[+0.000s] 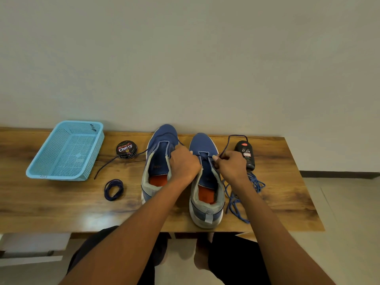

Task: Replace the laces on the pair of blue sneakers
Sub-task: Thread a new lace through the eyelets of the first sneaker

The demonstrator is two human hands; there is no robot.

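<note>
Wall (185,58), plain and pale, fills the top half. Under it is a long brown wooden table (51,202) with a shiny top, and pale floor (339,202) shows past its right end. Two blue sneakers (159,161) stand side by side in the middle, toes to the wall. The left hand (184,163) sits between them with its fingers curled; what they hold is hidden. The right hand (231,164) pinches a dark lace (234,137) that crosses the right sneaker (205,182). A light blue basket (67,151) sits far left of the fingers. A black bottle (245,154) lies just behind the right hand. Loose blue laces (242,198) lie heaped below that hand. A round polish tin (126,150) and a coiled dark lace (113,189) lie left of the left hand.
</note>
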